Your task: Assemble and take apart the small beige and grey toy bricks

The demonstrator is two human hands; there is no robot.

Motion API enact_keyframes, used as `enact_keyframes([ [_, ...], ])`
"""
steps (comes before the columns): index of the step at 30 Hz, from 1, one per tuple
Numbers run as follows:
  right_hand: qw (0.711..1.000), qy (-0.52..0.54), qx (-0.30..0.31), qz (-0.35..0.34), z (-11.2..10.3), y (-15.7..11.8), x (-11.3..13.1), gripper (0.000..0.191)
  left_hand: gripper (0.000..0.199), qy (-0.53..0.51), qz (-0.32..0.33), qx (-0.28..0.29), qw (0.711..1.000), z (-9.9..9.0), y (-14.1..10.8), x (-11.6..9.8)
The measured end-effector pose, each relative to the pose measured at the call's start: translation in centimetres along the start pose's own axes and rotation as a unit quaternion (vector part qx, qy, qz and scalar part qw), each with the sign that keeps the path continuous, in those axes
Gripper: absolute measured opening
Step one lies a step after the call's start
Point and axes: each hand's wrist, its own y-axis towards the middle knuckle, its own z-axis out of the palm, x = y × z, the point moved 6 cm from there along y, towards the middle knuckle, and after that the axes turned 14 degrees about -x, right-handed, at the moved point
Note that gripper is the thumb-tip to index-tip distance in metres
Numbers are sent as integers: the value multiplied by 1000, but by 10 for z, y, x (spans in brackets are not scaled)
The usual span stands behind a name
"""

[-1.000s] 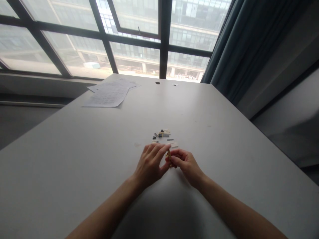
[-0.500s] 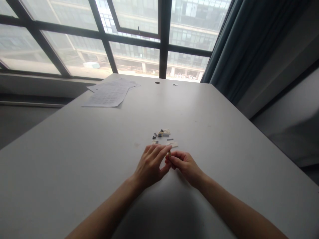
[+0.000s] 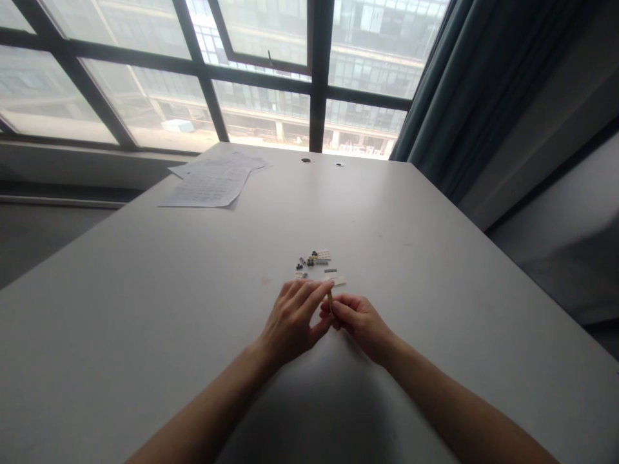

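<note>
- The thin yellowish piece (image 3: 330, 301) could slip and drop onto the table (image 3: 203, 309), I judge, if my pinch loosened or I pressed its end off-centre.
- My knuckles might nudge the white piece (image 3: 339, 281) just beyond, or the loose small parts (image 3: 318, 262) farther off, if I pushed forward.
- My right hand (image 3: 360, 320) is closed, thumb and fingers pinching the yellowish piece, which stands between my hands.
- My left hand (image 3: 293, 321) is half curled, fingertip by its top, thumb near its bottom; whether it grips, I can't tell.
</note>
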Motion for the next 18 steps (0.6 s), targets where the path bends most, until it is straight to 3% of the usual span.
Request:
enact_keyframes([
  [18, 1000, -5, -25, -18, -2, 1, 2, 21, 41, 5, 6, 2, 1000, 1, 1, -1],
])
